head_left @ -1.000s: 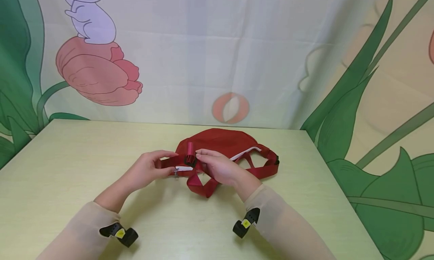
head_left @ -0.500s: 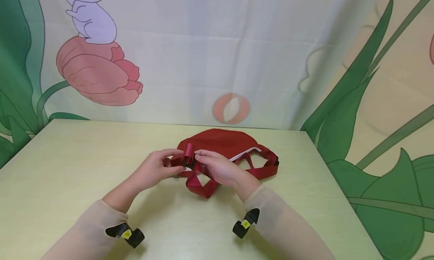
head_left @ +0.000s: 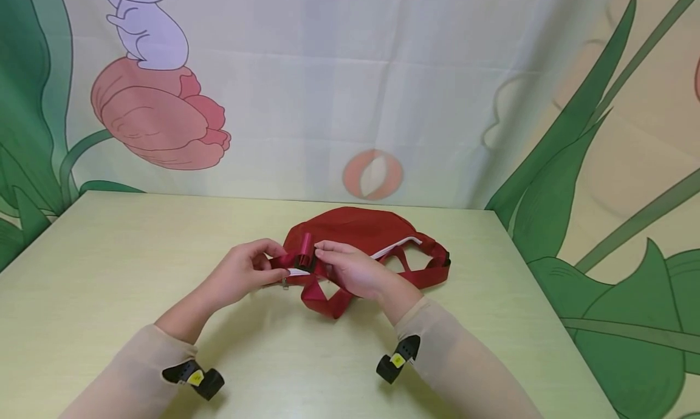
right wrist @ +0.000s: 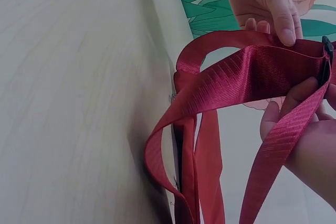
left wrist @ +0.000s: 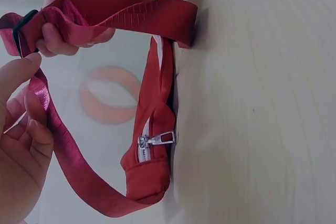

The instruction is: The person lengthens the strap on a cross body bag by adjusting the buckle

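Note:
A red waist bag (head_left: 355, 228) lies towards the back of the table, its white zipper edging partly visible. Its red strap (left wrist: 79, 177) is raised in a loop, and a loop of webbing stands up through a black strap slider (left wrist: 22, 31). My left hand (head_left: 237, 273) pinches the strap between thumb and fingers, left of the slider. With its fingers curled, my right hand (head_left: 358, 272) holds the webbing at the slider's right side. In the right wrist view, strap partly covers the fingers of the right hand (right wrist: 315, 140). A metal zipper pull (left wrist: 160, 139) hangs at the bag's end.
The pale wooden table (head_left: 137, 249) extends around the bag. A printed curtain (head_left: 437, 91) with plants and a rabbit hangs behind its back edge. Black wrist cameras (head_left: 208, 382) sit on both sleeves.
My left hand moved right to the slider, then back left along the strap, still pinching it. The standing webbing loop tilted slightly. The right hand stayed nearly in place.

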A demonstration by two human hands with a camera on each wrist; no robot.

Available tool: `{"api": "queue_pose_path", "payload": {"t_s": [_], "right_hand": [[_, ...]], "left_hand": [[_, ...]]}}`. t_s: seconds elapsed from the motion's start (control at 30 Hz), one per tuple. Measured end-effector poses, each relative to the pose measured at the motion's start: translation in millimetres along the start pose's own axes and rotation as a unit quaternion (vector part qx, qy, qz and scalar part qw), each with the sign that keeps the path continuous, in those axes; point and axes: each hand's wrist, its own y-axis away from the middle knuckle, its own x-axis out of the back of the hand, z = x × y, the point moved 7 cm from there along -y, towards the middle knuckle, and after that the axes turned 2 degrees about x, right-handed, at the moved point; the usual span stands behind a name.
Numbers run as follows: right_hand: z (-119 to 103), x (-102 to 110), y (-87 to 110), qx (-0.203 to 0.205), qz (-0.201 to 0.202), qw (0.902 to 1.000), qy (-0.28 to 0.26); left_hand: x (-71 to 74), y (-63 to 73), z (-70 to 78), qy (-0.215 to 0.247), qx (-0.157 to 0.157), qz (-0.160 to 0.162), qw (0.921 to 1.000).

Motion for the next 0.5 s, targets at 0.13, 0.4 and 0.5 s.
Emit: {"api": "queue_pose_path", "payload": {"t_s": [0.13, 0.4, 0.5], "right_hand": [[-1.3, 1.2, 0.1, 0.005, 0.005, 1.0, -0.002], [0.0, -3.3, -1.6, -0.002, -0.025, 0.9996, 0.013], [0.1, -4.8, -2.2, 0.001, -0.031, 0.9994, 0.013]], "left_hand": [[0.9, -0.9, -4.1, 0.001, 0.0, 0.0, 1.0], [-10.0, -5.0, 13.6, 0.014, -0.039, -0.024, 0.9988], [-12.7, -5.9, 17.8, 0.024, -0.048, -0.029, 0.9982]]}}
